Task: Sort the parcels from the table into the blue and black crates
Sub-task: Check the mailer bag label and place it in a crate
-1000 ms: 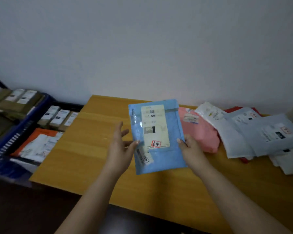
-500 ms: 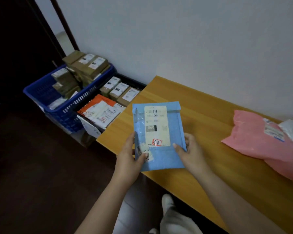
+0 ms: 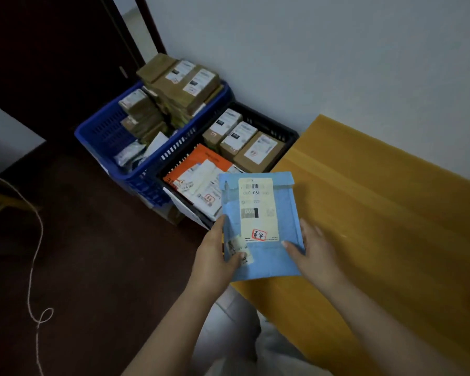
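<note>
While both hands hold the blue parcel [image 3: 261, 226] up over the corner of the yellow table [image 3: 377, 213], it hangs just in front of the black crate [image 3: 288, 131]. The left hand [image 3: 215, 256] pinches the left edge with its thumb on top, near a small loose sticker. The right hand [image 3: 312, 253] holds the right edge, thumb on the front and fingers behind.

Beside the black crate sits the blue crate [image 3: 98, 131], and it is piled high with brown boxes [image 3: 185, 82]. The black crate has three brown boxes at the back and an orange parcel [image 3: 196, 169] lying flat in front.

I think the parcel could go in the wrong crate, because the two crates touch. If it lands on the tall pile, it could slide off onto the dark floor [image 3: 92, 267]. It looks thin and bendy, so a loose grip might let it flop and slip.
</note>
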Demonstrator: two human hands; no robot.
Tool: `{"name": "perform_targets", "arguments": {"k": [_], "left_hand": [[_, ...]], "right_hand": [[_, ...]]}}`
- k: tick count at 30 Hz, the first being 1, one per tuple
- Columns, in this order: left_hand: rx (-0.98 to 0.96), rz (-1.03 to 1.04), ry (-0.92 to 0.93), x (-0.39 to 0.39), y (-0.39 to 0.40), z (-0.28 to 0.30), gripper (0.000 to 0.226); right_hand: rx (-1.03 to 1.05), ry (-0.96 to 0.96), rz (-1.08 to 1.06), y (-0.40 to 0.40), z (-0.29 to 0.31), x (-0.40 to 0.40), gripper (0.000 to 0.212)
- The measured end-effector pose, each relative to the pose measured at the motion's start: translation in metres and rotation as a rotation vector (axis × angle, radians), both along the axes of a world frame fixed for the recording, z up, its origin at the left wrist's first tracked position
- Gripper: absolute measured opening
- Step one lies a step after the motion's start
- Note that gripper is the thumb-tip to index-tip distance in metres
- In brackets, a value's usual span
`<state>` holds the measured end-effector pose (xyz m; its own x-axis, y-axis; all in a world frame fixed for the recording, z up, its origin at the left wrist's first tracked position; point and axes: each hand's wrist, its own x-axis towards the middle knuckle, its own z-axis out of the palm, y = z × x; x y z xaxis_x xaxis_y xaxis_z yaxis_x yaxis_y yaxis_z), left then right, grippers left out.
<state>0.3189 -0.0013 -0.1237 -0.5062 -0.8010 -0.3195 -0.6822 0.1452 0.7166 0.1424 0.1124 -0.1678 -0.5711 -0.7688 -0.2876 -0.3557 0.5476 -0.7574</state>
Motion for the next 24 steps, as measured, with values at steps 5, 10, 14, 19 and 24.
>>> {"name": "perform_targets", "arguments": {"k": [5, 10, 14, 19, 24], "left_hand": [[0.061, 0.001, -0.051, -0.010, -0.041, -0.011, 0.077], [0.070, -0.117, -0.108, -0.023, -0.097, -0.024, 0.078], [0.103, -0.256, -0.133, -0.030, -0.154, -0.036, 0.071], [0.140, -0.414, -0.138, -0.024, -0.240, -0.048, 0.068], [0.149, -0.503, -0.205, -0.003, -0.331, -0.050, 0.071]], "right_hand": [[0.093, 0.008, 0.015, -0.050, -0.004, -0.016, 0.070], [0.149, -0.035, -0.090, -0.083, -0.017, -0.010, 0.065], [0.177, -0.058, -0.175, -0.119, -0.023, 0.000, 0.060], [0.193, -0.061, -0.272, -0.183, -0.033, 0.019, 0.058], [0.226, -0.147, -0.265, -0.260, -0.034, 0.060, 0.064]]}}
